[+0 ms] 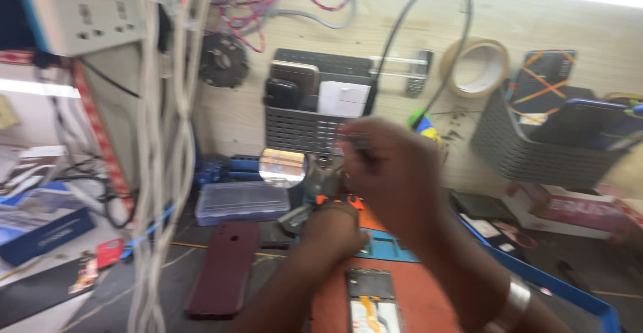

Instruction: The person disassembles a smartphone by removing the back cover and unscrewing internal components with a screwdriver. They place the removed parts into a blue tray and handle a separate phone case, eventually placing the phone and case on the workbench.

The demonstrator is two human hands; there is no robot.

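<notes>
Although motion blur smears both hands, their positions are readable. Right hand (395,179) is raised above the table (167,273), fingers curled narrow as if pinching something small; blur hides what, so I cannot tell whether it holds anything. Left hand (335,229) sits lower and just left of it, back of the hand toward the camera, fingers tucked under and out of sight; grip state cannot be told.

Directly below both wrists lies an opened phone (372,303) with its internals exposed and an orange strip showing. It rests flat on an orange-and-blue work mat (395,249), probably so that it stays put and small parts are not lost. Left of the left hand, a dark red phone back cover (224,266) lies face down on the table, set apart from the opened phone. Beyond it is a clear plastic parts box (241,200), lid shut.

Behind the hands a grey wall basket (301,129) holds several phones upright, within reach but off the table. A tape roll (475,65) hangs up and right of the right hand. White cables (161,172) dangle far left, near the camera.
</notes>
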